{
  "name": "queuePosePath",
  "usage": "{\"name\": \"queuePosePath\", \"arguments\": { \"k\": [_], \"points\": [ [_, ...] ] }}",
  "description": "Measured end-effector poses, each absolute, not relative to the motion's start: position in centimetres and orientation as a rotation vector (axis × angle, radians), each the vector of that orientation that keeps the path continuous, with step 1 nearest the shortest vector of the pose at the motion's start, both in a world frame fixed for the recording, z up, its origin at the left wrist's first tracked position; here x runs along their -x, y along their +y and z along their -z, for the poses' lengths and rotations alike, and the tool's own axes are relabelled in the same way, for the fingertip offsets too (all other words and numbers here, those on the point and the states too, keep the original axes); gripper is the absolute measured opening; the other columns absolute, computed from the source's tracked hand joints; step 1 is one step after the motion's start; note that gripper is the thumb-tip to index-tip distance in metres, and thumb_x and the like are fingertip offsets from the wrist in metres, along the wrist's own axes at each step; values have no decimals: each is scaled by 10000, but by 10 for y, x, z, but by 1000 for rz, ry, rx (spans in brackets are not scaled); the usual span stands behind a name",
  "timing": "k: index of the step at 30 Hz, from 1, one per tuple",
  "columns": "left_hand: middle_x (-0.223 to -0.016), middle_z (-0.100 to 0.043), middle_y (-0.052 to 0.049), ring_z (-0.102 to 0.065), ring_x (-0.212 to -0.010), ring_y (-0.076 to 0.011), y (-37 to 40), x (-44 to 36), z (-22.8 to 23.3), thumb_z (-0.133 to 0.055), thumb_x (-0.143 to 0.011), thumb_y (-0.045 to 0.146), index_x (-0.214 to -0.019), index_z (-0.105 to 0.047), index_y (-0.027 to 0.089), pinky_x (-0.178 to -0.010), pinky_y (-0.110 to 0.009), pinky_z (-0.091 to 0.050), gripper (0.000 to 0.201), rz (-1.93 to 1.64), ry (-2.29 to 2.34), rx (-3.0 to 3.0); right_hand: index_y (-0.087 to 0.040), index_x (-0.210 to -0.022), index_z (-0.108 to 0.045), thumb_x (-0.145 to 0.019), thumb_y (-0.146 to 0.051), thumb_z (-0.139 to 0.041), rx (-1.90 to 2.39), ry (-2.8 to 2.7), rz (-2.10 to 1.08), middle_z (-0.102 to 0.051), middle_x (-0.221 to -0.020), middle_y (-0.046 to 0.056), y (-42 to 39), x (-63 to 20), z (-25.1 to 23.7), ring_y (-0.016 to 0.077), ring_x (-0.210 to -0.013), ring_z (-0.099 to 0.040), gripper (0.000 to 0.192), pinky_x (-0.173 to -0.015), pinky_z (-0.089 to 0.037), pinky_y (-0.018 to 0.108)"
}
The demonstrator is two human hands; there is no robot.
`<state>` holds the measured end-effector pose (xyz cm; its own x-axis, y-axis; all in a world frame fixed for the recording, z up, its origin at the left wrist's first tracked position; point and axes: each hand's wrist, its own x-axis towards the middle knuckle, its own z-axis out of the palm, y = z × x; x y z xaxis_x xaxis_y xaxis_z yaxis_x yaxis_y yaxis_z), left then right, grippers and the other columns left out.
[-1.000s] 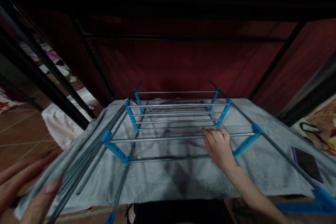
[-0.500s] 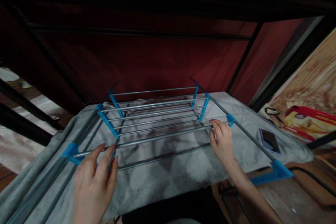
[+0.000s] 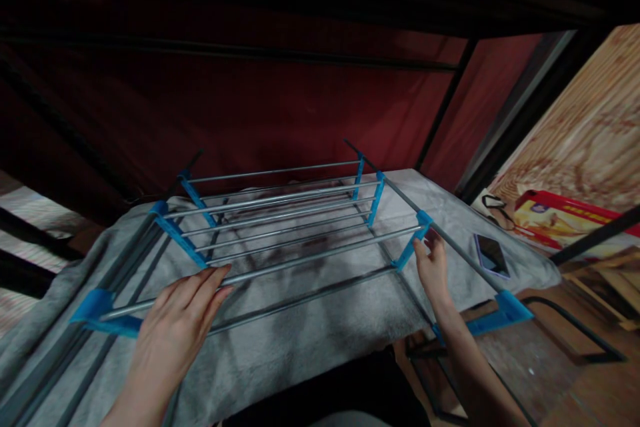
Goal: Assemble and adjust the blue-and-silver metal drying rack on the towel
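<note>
A rack of grey metal rods [image 3: 320, 255] joined by blue plastic brackets stands on a grey cloth. My left hand [image 3: 177, 310] lies over the front rod near its left end, fingers curled across it. Left of that hand is a blue corner bracket [image 3: 93, 310] at the rod's end. My right hand [image 3: 434, 267] is at the rod's other end, thumb and fingers against a right-hand blue bracket [image 3: 411, 248]. Part of that grip is hidden by the hand itself.
A phone [image 3: 491, 255] lies on the grey cloth [image 3: 310, 360] at the right. Beyond it are a red and yellow package [image 3: 560, 217] and a dark cable [image 3: 497, 207]. A dark metal frame [image 3: 445, 103] with red panels [image 3: 260, 113] encloses the back.
My right hand has shifted from the front rod outward to the blue bracket at its right end. My left hand now lies flatter across the rod. The view has turned slightly right.
</note>
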<state>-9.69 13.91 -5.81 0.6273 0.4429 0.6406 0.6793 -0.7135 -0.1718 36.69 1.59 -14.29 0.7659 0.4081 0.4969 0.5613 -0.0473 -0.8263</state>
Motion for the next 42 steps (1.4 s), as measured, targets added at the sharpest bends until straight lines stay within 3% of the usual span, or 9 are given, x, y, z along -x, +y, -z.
{"name": "queuePosePath", "arguments": {
  "k": [5,11,20,32,37,42],
  "points": [
    [-909,-682,-74,-628,-809,-250,145,96,60,-443,-1027,345,-1207,-599,197,-756,-379,-437,280,758,-834,2490,-211,-1092,-652,-884,-573,-520,1696,-808,97,-707,-1090,120,29,-375,125,290,-1050,-653,438,-937,-509,437],
    [-837,-637,-47,-591,-769,-232,146,95,59,-438,-1029,312,-1182,-608,213,-732,-361,-404,249,705,-857,2502,-191,-998,-666,-899,-573,-493,1746,-836,190,-718,-976,110,33,-385,128,290,-946,-661,431,-902,-510,439],
    [-797,-597,-42,-571,-759,-224,146,92,59,-454,-1024,275,-1126,-628,179,-710,-360,-392,223,659,-860,2490,-178,-1072,-675,-896,-571,-503,1738,-842,195,-726,-1037,118,33,-395,138,297,-995,-662,464,-957,-492,458],
    [-835,-654,-54,-605,-776,-219,141,86,50,-397,-1032,290,-1066,-681,182,-722,-352,-426,306,659,-917,2504,-157,-1058,-700,-889,-569,-495,1790,-862,213,-726,-1098,154,30,-394,132,311,-1061,-658,490,-993,-479,472],
    [-825,-641,-49,-606,-812,-221,134,83,50,-423,-1029,291,-1090,-675,196,-741,-348,-412,275,702,-986,2540,-161,-1076,-714,-874,-565,-496,1827,-865,237,-732,-1087,154,27,-390,126,333,-1087,-654,501,-993,-477,481],
    [-888,-666,-53,-595,-852,-215,127,79,52,-466,-1031,320,-1151,-644,186,-789,-359,-385,253,714,-1056,2549,-116,-1082,-737,-848,-567,-508,1912,-845,273,-729,-1096,218,25,-393,127,380,-1118,-660,558,-969,-486,453]
  ]
}}
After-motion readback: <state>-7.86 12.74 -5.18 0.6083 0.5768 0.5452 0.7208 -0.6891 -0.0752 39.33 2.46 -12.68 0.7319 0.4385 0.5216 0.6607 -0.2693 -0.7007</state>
